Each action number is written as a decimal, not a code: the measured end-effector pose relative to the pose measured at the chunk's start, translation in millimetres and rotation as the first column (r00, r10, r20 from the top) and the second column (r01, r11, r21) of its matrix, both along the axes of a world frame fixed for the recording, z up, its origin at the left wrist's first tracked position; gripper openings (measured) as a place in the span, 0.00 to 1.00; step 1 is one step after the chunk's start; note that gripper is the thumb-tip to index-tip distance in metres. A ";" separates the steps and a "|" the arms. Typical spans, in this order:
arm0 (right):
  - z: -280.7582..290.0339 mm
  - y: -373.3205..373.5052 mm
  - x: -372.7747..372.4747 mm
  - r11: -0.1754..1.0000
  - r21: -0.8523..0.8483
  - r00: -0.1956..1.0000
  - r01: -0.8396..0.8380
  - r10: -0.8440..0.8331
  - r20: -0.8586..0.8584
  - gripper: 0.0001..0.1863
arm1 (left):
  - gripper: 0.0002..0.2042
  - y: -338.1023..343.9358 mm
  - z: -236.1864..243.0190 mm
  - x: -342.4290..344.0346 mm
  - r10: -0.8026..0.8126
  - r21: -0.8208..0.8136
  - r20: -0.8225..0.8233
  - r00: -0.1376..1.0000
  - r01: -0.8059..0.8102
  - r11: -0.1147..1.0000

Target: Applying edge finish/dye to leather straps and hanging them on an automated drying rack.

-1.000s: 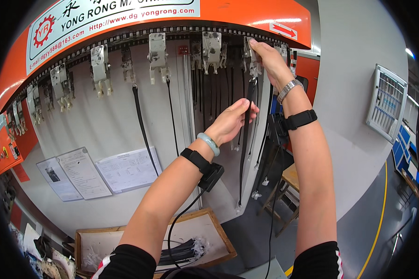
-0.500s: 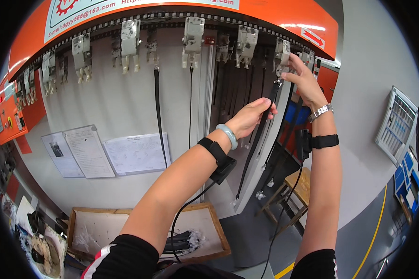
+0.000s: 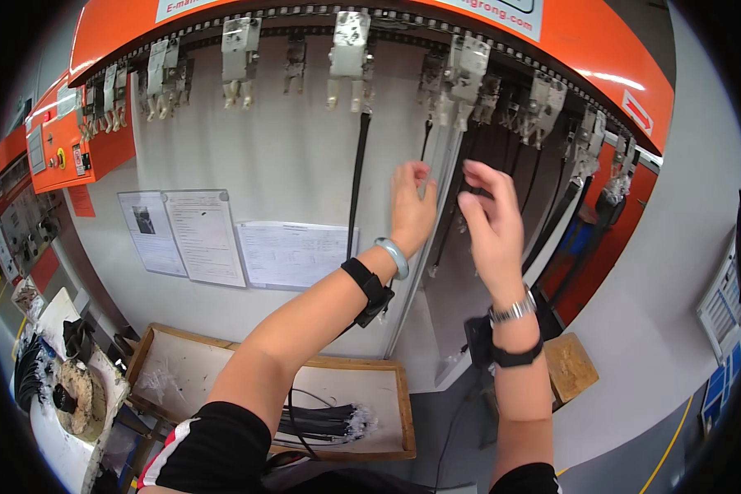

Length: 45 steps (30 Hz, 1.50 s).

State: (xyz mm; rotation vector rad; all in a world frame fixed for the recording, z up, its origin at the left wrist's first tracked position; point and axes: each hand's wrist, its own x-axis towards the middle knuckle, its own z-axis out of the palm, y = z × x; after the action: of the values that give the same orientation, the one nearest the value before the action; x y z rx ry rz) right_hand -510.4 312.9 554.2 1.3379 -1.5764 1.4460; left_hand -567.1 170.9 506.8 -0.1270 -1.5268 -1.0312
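Observation:
My left hand [image 3: 413, 206] is raised at the middle of the machine, fingers curled at a thin black strap [image 3: 426, 138] that hangs from a metal clamp [image 3: 432, 82]; the grip is partly hidden. My right hand [image 3: 492, 226] is just right of it, fingers bent but apart, holding nothing visible. A wider black strap [image 3: 358, 165] hangs left of both hands from another clamp [image 3: 350, 58]. More straps [image 3: 556, 222] hang to the right, with clear bits at some ends. The clamps line a chain under an orange housing [image 3: 593, 66].
A wooden-rimmed tray [image 3: 401, 399] with black straps stands below. Papers [image 3: 202, 239] are on the pale panel. A cluttered stand [image 3: 90, 395] and orange control box [image 3: 78, 144] are at left, a wooden stool [image 3: 572, 366] at lower right.
The view has swung left. My right hand has left the right-hand clamp and strap and come down beside my left hand, which has moved from that strap to another one further left.

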 end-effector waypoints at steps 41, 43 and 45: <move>104.0 -191.7 -110.3 0.972 -0.162 0.915 -0.169 0.216 0.341 0.24 | 0.11 -117.2 0.9 37.2 -0.699 0.531 0.099 0.708 0.556 0.639; 54.9 -194.5 -108.3 0.961 -0.218 0.944 -0.169 0.222 0.244 0.25 | 0.11 -125.8 -14.8 57.6 -0.716 0.566 0.051 0.697 0.570 0.595; -11.4 -206.1 -64.6 0.960 -0.242 0.925 -0.142 0.215 0.312 0.29 | 0.10 -142.9 -28.5 87.9 -0.691 0.580 -0.035 0.722 0.577 0.575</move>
State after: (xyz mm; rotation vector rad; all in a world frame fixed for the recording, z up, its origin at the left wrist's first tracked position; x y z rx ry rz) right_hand -574.9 106.8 542.8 1.1778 -1.4728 1.9855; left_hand -479.2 28.0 478.4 -0.1765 -1.2921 -2.1142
